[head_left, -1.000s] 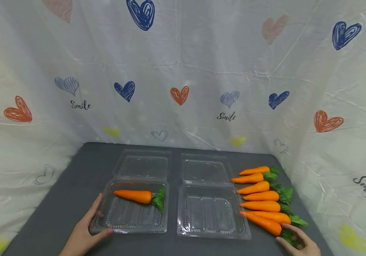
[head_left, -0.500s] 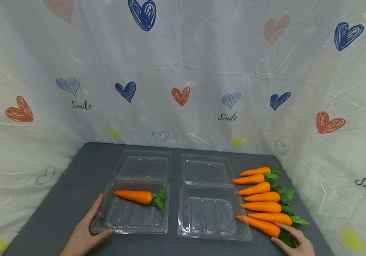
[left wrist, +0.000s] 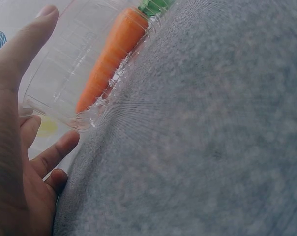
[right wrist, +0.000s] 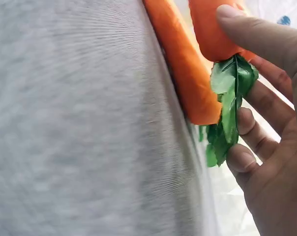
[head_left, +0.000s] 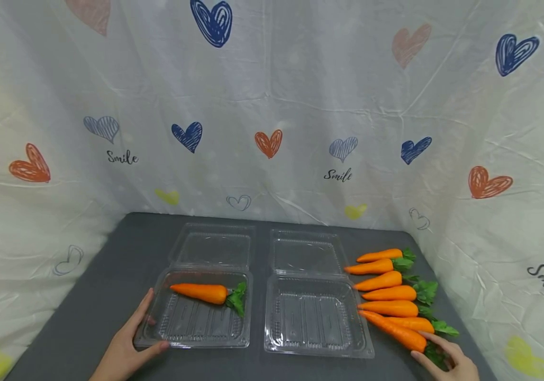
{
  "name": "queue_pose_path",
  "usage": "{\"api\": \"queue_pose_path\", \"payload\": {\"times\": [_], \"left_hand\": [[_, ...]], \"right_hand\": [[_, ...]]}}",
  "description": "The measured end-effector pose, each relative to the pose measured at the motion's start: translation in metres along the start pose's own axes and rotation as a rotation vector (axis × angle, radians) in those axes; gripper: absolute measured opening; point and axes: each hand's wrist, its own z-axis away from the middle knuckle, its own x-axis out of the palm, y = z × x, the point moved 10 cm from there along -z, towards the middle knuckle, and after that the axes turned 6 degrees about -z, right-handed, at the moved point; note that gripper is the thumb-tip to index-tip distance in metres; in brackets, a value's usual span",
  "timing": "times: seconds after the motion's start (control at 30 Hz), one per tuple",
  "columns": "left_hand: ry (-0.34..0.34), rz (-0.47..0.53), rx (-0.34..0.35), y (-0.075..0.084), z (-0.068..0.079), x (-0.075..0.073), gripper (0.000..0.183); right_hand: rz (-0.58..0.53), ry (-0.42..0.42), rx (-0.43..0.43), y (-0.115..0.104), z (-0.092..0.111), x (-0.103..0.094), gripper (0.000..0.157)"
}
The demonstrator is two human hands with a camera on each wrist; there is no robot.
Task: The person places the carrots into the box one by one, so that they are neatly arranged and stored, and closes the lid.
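My right hand (head_left: 448,360) pinches an orange carrot (head_left: 393,329) at its thick leafy end, at the front of the carrot row. In the right wrist view the thumb presses the held carrot (right wrist: 212,29) and its green leaves (right wrist: 232,93) hang by the fingers; another carrot (right wrist: 183,69) lies beside it. My left hand (head_left: 126,338) rests at the near left corner of a clear plastic clamshell box (head_left: 196,343), thumb at the front rim and fingers along the left side. One carrot (head_left: 200,292) lies inside that box, leaves to the right.
A second clear clamshell box (head_left: 317,350) stands to the right, its lid (head_left: 305,251) folded back. Several carrots (head_left: 388,308) lie in a row beside it, leaves to the right. The grey table (head_left: 96,296) is backed by a white curtain (head_left: 296,69) printed with hearts.
The front carrot in my right hand first shifted left toward the right box, then back right, now angled more steeply across its neighbour. My left hand has stayed at its box.
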Motion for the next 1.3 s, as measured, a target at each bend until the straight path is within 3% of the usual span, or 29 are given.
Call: {"api": "queue_pose_path", "payload": {"times": [0.2, 0.37, 0.47, 0.6, 0.9, 1.03, 1.3], "left_hand": [[0.001, -0.009, -0.006, -0.001, 0.000, 0.000, 0.118], [0.002, -0.016, 0.001, 0.001, 0.000, 0.000, 0.119], [0.002, -0.015, 0.001, 0.001, 0.000, 0.000, 0.119], [0.007, -0.005, 0.003, 0.000, 0.000, -0.001, 0.119], [0.029, 0.020, 0.028, 0.001, 0.002, -0.002, 0.119], [0.031, 0.011, 0.026, 0.000, 0.003, -0.003, 0.119], [0.026, 0.013, 0.024, 0.001, 0.002, -0.004, 0.119]], "right_hand": [[0.035, 0.012, -0.037, -0.015, -0.005, -0.012, 0.052], [0.065, -0.025, 0.025, -0.021, -0.013, -0.016, 0.058], [0.042, -0.022, 0.036, -0.029, -0.015, -0.016, 0.059], [-0.002, -0.016, -0.011, -0.051, -0.018, -0.010, 0.058], [-0.175, -0.108, -0.212, -0.127, -0.019, 0.045, 0.053], [-0.239, -0.155, -0.319, -0.167, -0.013, 0.077, 0.047], [-0.316, -0.238, -0.450, -0.240, 0.007, 0.130, 0.042]]}}
